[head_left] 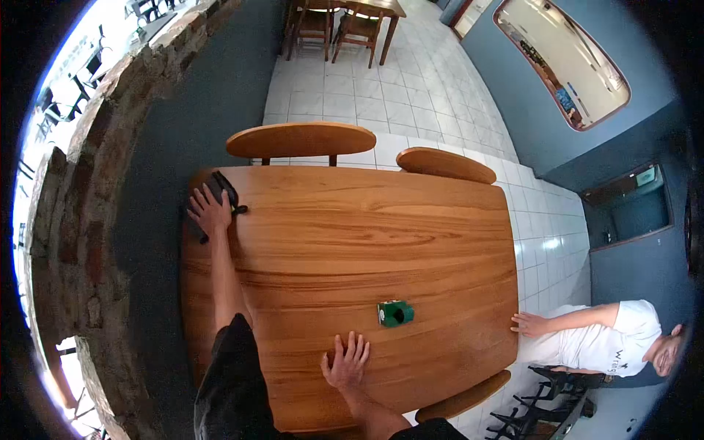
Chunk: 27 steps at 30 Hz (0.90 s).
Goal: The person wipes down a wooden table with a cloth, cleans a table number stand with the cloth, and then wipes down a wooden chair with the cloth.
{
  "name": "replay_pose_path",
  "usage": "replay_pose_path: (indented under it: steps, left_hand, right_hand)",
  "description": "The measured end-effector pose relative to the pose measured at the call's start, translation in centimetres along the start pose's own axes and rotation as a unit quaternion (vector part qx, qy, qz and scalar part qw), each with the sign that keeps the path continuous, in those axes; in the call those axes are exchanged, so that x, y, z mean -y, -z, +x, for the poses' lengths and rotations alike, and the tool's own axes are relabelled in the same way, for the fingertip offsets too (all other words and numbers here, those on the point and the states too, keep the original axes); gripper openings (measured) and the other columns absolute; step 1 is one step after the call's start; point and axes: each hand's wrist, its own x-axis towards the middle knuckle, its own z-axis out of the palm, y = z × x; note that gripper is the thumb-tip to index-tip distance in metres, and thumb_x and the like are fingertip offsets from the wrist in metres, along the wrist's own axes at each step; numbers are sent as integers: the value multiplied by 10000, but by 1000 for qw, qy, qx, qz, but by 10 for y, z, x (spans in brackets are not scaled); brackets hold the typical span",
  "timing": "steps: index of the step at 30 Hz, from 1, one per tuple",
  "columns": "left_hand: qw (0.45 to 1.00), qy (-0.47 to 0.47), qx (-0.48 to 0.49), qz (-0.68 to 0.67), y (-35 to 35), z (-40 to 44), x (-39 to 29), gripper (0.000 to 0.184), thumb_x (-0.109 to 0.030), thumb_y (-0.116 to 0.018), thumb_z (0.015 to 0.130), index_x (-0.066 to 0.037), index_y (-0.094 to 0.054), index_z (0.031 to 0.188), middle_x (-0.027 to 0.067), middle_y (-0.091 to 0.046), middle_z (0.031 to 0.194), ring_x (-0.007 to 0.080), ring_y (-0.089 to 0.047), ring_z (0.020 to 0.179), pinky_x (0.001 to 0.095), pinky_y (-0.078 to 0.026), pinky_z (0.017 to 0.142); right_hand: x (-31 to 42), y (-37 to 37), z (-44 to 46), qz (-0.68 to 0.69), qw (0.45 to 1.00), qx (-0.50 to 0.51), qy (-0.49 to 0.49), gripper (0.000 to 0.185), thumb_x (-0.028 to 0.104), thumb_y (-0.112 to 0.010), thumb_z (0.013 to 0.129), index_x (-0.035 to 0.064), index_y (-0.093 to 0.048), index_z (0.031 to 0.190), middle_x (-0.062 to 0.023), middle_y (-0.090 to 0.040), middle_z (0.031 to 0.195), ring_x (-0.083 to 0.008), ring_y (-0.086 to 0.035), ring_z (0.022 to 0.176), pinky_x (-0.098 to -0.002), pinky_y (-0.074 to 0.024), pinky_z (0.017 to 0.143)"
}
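Observation:
At the far left corner of the wooden table (381,242), my left hand (210,212) reaches out with its fingers spread. It rests against a black object (224,189) whose exact nature I cannot make out; part of it is under the hand. My right hand (347,362) lies palm down on the tabletop near the front, fingers apart, holding nothing. Just beyond and to the right of it stands a small green box (397,314) with a dark opening.
A person in a white shirt (616,337) stands at the right, one hand on the table's edge. Chair backs (301,140) (446,164) (463,397) line the table. A dark wall (158,220) borders its left side. Another table (381,6) stands farther off.

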Motion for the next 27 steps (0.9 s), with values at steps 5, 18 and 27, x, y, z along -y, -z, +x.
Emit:
replay_pose_path:
  steps: [5,18,27]
  left_hand:
    - [1000,-7,7,-25,-20,30,-64,770,-616,-250,954,-118,-132,1530,140,-71,1593,366,-56,1459,596,20,1136]
    - [926,-362,-85,-63,-56,-76,-206,682,-587,-350,939,-162,-346,1472,109,-296,1534,292,-211,1433,529,-86,1161]
    - [974,-221,-49,13,-14,32,-58,695,-607,-314,952,-130,-357,1455,123,-345,1494,296,-238,1415,503,-61,1172]
  right_hand:
    - [-2,0,2,-13,999,30,4,596,373,-551,885,5,-441,1340,-294,-319,1414,-509,-281,1313,-658,-208,1068]
    - [-2,-4,-3,-22,1000,8,3,584,381,-556,871,11,-460,1313,-301,-365,1388,-523,-324,1292,-677,-214,1059]
    - [-2,-2,0,-12,1000,-6,-2,567,357,-555,878,29,-448,1328,-281,-356,1412,-505,-333,1298,-664,-246,1058]
